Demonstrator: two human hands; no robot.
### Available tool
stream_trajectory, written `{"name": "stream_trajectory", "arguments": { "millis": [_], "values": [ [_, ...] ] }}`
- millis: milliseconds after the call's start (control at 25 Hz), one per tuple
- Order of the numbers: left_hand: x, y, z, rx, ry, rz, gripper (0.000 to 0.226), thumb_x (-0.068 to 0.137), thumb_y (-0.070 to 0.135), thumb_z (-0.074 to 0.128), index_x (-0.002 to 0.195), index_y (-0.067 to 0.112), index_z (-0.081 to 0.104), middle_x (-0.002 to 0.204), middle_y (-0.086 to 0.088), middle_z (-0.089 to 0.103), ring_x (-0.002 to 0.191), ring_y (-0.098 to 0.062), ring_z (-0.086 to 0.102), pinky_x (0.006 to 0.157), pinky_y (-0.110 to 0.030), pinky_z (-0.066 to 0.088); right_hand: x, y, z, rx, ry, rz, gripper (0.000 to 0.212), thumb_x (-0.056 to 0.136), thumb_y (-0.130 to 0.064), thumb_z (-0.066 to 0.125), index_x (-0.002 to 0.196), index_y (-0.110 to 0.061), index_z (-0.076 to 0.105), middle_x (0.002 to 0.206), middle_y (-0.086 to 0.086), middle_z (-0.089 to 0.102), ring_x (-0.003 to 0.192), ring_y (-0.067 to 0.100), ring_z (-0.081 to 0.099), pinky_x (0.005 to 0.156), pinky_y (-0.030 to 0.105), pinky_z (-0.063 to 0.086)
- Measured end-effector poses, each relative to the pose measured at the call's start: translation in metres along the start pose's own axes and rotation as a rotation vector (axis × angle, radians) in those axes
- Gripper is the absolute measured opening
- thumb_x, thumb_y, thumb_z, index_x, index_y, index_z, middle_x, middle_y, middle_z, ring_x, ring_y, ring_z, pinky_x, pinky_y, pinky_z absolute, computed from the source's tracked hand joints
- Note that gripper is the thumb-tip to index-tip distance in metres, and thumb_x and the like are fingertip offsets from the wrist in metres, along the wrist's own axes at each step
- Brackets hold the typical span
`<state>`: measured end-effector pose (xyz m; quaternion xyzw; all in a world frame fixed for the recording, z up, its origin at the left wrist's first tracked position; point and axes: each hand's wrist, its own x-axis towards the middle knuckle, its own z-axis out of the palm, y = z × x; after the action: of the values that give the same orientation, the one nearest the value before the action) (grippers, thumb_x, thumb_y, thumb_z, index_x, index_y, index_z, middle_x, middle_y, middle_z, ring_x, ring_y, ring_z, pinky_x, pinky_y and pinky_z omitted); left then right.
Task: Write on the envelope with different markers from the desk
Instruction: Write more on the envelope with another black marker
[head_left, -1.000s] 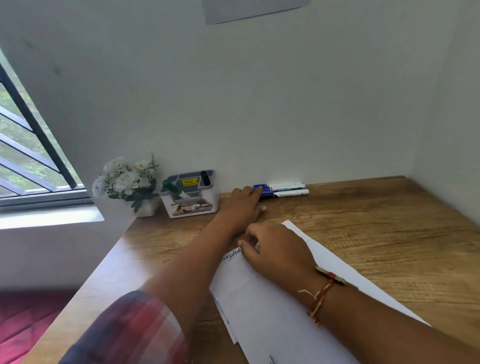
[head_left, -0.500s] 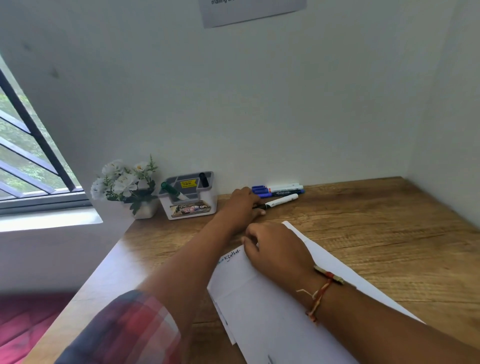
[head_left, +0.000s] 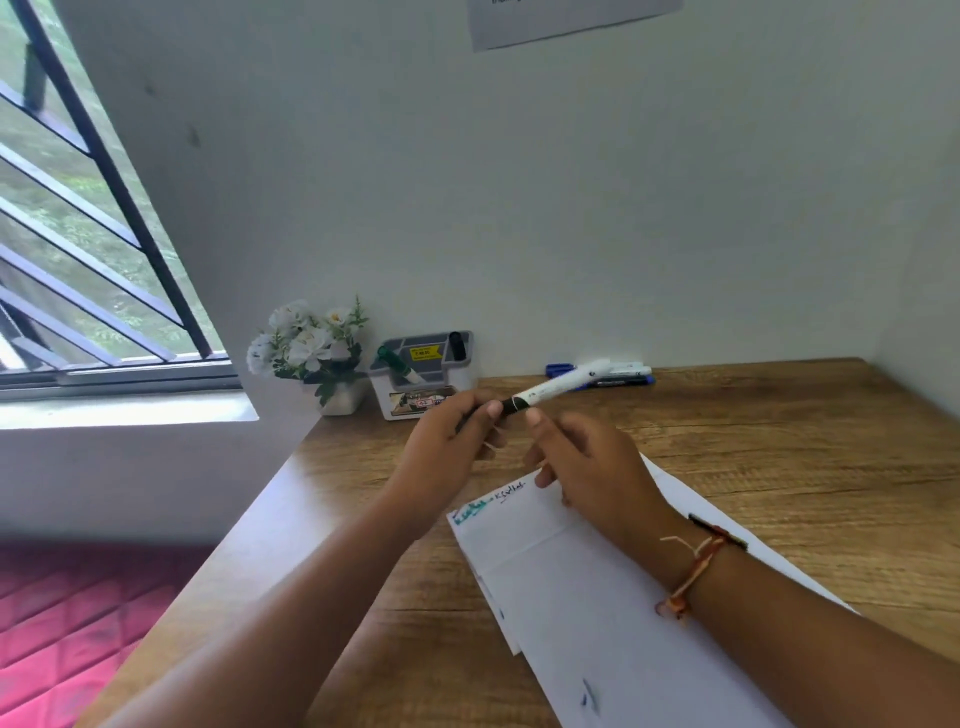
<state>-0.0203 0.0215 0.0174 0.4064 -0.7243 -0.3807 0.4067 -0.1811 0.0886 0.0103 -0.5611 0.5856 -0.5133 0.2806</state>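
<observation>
I see a wooden desk (head_left: 779, 467) in a white corner, with a barred window (head_left: 78, 234) to the left. One envelope (head_left: 597, 597) lies flat on it, with writing at its far edge. The left hand (head_left: 447, 441) pinches one marker (head_left: 563, 384) by its black end, above the desk. The right hand (head_left: 592, 462) touches its barrel, but I can't tell if it grips. Two loose markers (head_left: 621, 375) lie at the wall (head_left: 623, 208), and the holder (head_left: 423, 387) has two more, beside one flower pot (head_left: 340, 397).
</observation>
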Motion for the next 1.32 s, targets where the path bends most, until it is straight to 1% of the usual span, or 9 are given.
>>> {"name": "stream_trajectory", "arguments": {
  "millis": [80, 160, 280, 400, 560, 680, 840, 1000, 1320],
  "values": [
    [-0.012, -0.001, -0.007, -0.015, -0.120, -0.003, 0.023, 0.104, 0.023, 0.050, 0.108, 0.016, 0.071, 0.098, -0.006, 0.074, 0.091, -0.025, 0.069, 0.083, -0.037, 0.059, -0.001, -0.006, -0.002, 0.209, -0.036, 0.063, 0.034, 0.098, -0.048, 0.056, 0.100, -0.020, 0.075, 0.079, 0.003, 0.078, 0.063, 0.008, 0.070, 0.049, 0.020, 0.049],
    [-0.017, -0.003, -0.007, -0.070, -0.217, -0.021, 0.022, 0.103, 0.021, 0.052, 0.111, 0.010, 0.070, 0.099, -0.007, 0.075, 0.093, -0.024, 0.071, 0.083, -0.033, 0.060, -0.001, -0.005, -0.004, 0.312, -0.044, 0.116, 0.033, 0.100, -0.044, 0.057, 0.098, -0.021, 0.079, 0.079, 0.006, 0.079, 0.066, 0.010, 0.071, 0.052, 0.022, 0.052],
    [-0.016, -0.003, -0.007, -0.204, -0.233, -0.064, 0.023, 0.099, 0.014, 0.058, 0.117, 0.003, 0.065, 0.107, -0.016, 0.075, 0.098, -0.023, 0.074, 0.085, -0.030, 0.059, 0.000, -0.003, -0.004, 0.495, -0.068, 0.218, 0.037, 0.104, -0.038, 0.052, 0.097, -0.016, 0.081, 0.088, 0.019, 0.079, 0.077, 0.020, 0.075, 0.059, 0.027, 0.056],
    [-0.017, -0.004, -0.008, -0.228, -0.267, -0.034, 0.025, 0.099, 0.013, 0.057, 0.122, 0.005, 0.067, 0.111, -0.018, 0.073, 0.104, -0.027, 0.072, 0.090, -0.033, 0.059, -0.001, -0.006, -0.003, 0.631, -0.117, 0.288, 0.040, 0.100, -0.041, 0.057, 0.102, -0.006, 0.077, 0.085, 0.020, 0.078, 0.073, 0.022, 0.077, 0.056, 0.025, 0.058],
    [-0.021, -0.003, -0.008, -0.198, -0.330, 0.019, 0.032, 0.101, 0.009, 0.054, 0.130, 0.011, 0.065, 0.117, -0.012, 0.073, 0.108, -0.022, 0.071, 0.094, -0.033, 0.058, -0.006, -0.012, -0.001, 0.541, -0.126, 0.277, 0.044, 0.078, -0.052, 0.069, 0.095, -0.012, 0.073, 0.070, 0.009, 0.076, 0.062, 0.015, 0.072, 0.051, 0.022, 0.056],
    [-0.020, -0.001, -0.007, -0.140, -0.305, 0.058, 0.033, 0.099, 0.009, 0.058, 0.130, 0.014, 0.066, 0.117, -0.004, 0.074, 0.110, -0.015, 0.070, 0.099, -0.033, 0.055, -0.005, -0.014, -0.001, 0.427, -0.108, 0.235, 0.050, 0.075, -0.053, 0.070, 0.099, -0.010, 0.076, 0.081, 0.011, 0.081, 0.072, 0.021, 0.078, 0.056, 0.025, 0.059],
    [-0.022, 0.001, -0.001, -0.275, -0.295, 0.012, 0.029, 0.100, 0.008, 0.056, 0.125, 0.016, 0.068, 0.115, -0.007, 0.075, 0.109, -0.018, 0.071, 0.094, -0.033, 0.058, -0.002, -0.016, -0.006, 0.380, -0.125, 0.229, 0.038, 0.088, -0.042, 0.071, 0.100, -0.007, 0.076, 0.084, 0.014, 0.081, 0.074, 0.023, 0.079, 0.057, 0.026, 0.059],
    [-0.024, 0.004, 0.005, -0.413, -0.273, -0.039, 0.031, 0.102, 0.009, 0.052, 0.129, 0.004, 0.065, 0.116, -0.017, 0.072, 0.107, -0.020, 0.071, 0.091, -0.032, 0.058, 0.000, -0.016, -0.011, 0.424, -0.135, 0.221, 0.024, 0.100, -0.022, 0.062, 0.102, -0.002, 0.074, 0.083, 0.019, 0.079, 0.070, 0.021, 0.077, 0.056, 0.024, 0.059],
    [-0.024, 0.006, 0.003, -0.482, -0.237, -0.070, 0.031, 0.100, 0.012, 0.053, 0.126, 0.004, 0.068, 0.115, -0.016, 0.074, 0.104, -0.023, 0.073, 0.083, -0.029, 0.060, -0.001, -0.016, -0.009, 0.553, -0.170, 0.249, 0.025, 0.103, -0.019, 0.056, 0.105, -0.001, 0.073, 0.089, 0.023, 0.079, 0.081, 0.028, 0.080, 0.065, 0.028, 0.065]
  ]
}}
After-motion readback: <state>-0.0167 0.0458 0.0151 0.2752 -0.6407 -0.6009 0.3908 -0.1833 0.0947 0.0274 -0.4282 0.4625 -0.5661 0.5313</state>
